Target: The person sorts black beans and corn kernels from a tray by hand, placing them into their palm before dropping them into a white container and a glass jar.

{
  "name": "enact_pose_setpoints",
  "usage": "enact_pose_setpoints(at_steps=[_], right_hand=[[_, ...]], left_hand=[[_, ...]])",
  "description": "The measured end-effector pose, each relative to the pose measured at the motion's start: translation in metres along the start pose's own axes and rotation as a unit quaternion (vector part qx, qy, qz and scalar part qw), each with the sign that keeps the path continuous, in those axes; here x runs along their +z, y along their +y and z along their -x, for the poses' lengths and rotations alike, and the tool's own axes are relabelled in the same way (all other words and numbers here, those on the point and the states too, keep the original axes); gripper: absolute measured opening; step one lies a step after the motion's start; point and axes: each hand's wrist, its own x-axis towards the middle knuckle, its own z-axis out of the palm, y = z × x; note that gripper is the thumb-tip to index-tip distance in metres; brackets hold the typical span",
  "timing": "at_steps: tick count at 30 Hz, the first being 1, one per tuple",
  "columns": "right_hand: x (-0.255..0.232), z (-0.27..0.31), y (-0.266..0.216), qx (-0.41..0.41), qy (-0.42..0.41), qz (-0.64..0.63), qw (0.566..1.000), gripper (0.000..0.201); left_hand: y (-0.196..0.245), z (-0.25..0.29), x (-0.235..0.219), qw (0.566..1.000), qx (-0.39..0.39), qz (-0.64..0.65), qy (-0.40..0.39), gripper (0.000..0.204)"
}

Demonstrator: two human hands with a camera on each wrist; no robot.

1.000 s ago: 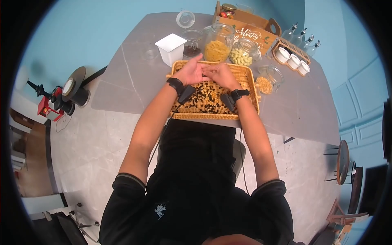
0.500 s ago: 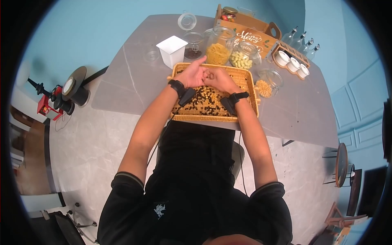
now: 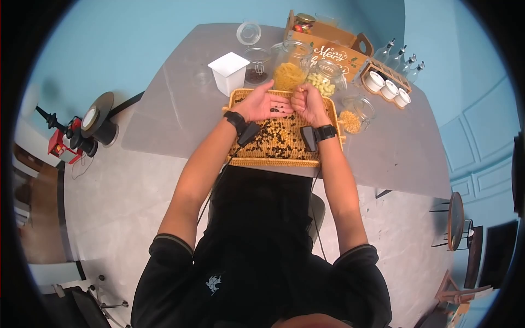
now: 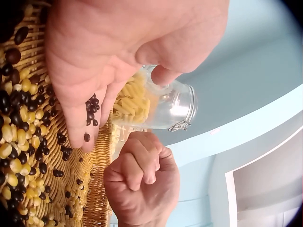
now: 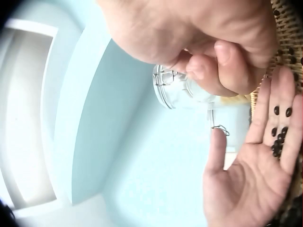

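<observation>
My left hand [image 3: 261, 105] lies palm up over the back of the wicker tray [image 3: 273, 162], fingers extended, with several black beans [image 5: 279, 137] on its fingers and palm. Just right of it, my right hand [image 3: 310, 105] is held with fingers curled in; whether beans are inside cannot be seen. In the left wrist view that curled hand [image 4: 142, 179] is apart from the left fingertips. Black beans and yellow corn kernels [image 4: 21, 137] lie mixed across the tray's bottom.
Behind the tray stand a white square container [image 3: 228, 76], a pasta jar [image 3: 290, 68] and a jar of pale green pieces [image 3: 322, 82]. A jar of yellow kernels [image 3: 351, 121] lies at the right. A wooden crate [image 3: 339, 52] and a rack of white cups [image 3: 389, 89] are further back.
My right hand has moved away from the left palm to the right, and its fingers have curled in. The left fingers are now uncovered, showing the black beans.
</observation>
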Motion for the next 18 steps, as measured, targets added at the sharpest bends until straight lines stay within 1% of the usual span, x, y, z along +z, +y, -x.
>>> enact_pose_setpoints(at_steps=[4, 6, 9, 10, 13, 14, 16, 18], right_hand=[[-0.023, -0.006, -0.011, -0.016, 0.011, -0.121, 0.992, 0.025], [-0.022, -0.002, -0.020, -0.036, 0.021, -0.188, 0.981, 0.034], [-0.015, 0.015, -0.037, -0.057, -0.010, -0.202, 0.978, 0.044], [-0.019, 0.018, -0.045, -0.068, -0.036, -0.207, 0.975, 0.050], [-0.018, 0.044, -0.079, -0.155, -0.027, -0.222, 0.962, 0.050], [-0.026, 0.052, -0.094, -0.191, -0.024, -0.206, 0.960, 0.048], [-0.038, 0.070, -0.122, -0.306, 0.032, -0.095, 0.947, 0.047], [-0.061, 0.081, -0.143, -0.369, 0.079, 0.039, 0.925, 0.044]], left_hand=[[-0.001, 0.002, 0.001, 1.000, 0.005, -0.005, 0.018, 0.093], [-0.001, 0.004, 0.003, 1.000, 0.004, -0.002, 0.020, 0.093], [-0.001, 0.001, -0.003, 1.000, 0.008, 0.000, -0.009, 0.093], [-0.001, 0.000, -0.006, 1.000, 0.007, -0.006, -0.017, 0.093], [-0.001, 0.003, 0.000, 1.000, 0.015, -0.018, 0.003, 0.092], [-0.001, 0.003, -0.001, 0.999, 0.019, -0.030, 0.005, 0.091], [0.000, -0.001, -0.002, 0.999, 0.019, -0.028, -0.006, 0.091], [0.000, 0.004, 0.001, 1.000, 0.017, -0.021, -0.001, 0.091]])
